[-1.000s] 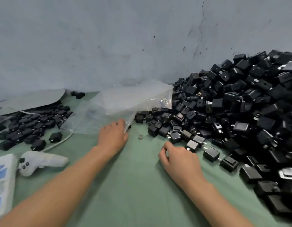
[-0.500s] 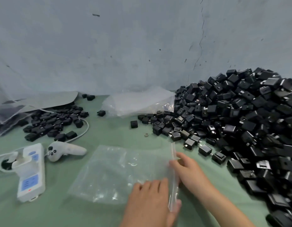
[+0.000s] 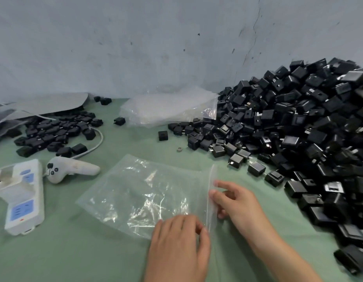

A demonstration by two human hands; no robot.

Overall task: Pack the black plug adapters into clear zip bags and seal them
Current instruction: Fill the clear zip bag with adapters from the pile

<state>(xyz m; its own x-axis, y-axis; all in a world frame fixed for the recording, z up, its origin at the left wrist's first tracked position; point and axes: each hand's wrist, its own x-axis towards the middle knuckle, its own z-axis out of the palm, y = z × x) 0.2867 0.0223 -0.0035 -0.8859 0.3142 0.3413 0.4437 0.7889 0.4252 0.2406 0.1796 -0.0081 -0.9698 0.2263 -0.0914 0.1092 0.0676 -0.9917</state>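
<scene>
A: Step?
B: Opening the clear zip bag [image 3: 144,196]. It lay flat and empty on the green table [image 3: 74,257] at 6 o'clock, mouth facing 3 o'clock, toward the black plug adapters [image 3: 298,129] heap
A: Hands?
B: Right hand [image 3: 239,206] pinched the zip strip [image 3: 212,174] midway. Left hand [image 3: 176,249], fingers curled, looked to pinch the near end; grip partly hidden
A: Advice?
B: My call: split the two lips, one per hand, pull apart evenly. Film looked thin and clingy, so open wide before scooping, mouth kept toward 3 o'clock

zip bag [image 3: 144,196] centre on table [image 3: 74,251] | adapter pile [image 3: 298,129] right | bag stack [image 3: 166,108] behind | power strip [image 3: 23,196] left, smaller pile [image 3: 54,133] behind it
</scene>
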